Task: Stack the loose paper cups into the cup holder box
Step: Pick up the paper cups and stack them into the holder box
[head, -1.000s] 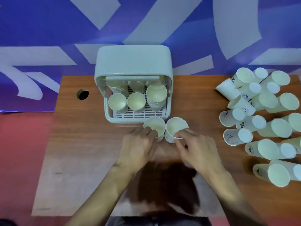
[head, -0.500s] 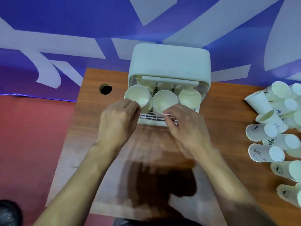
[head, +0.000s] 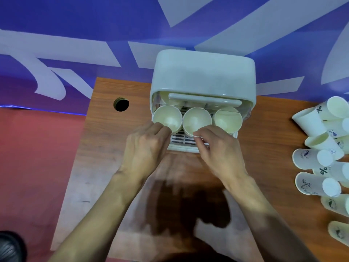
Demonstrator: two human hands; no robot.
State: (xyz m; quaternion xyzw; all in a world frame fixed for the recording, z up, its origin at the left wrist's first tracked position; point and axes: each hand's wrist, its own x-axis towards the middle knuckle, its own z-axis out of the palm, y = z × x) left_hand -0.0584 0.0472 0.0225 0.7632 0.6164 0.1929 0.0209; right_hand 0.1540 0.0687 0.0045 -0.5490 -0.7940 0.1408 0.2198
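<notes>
The left cup (head: 167, 119) is pinched by the left hand (head: 145, 148), the middle cup (head: 196, 120) by the right hand (head: 217, 150); both could be jammed by a tilted release.

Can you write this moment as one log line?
left hand: holds left white paper cup | right hand: pinches middle paper cup | at white plastic box

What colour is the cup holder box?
Pale greyish white with a faint green tint; the cup holder box shows best in the head view.
</notes>
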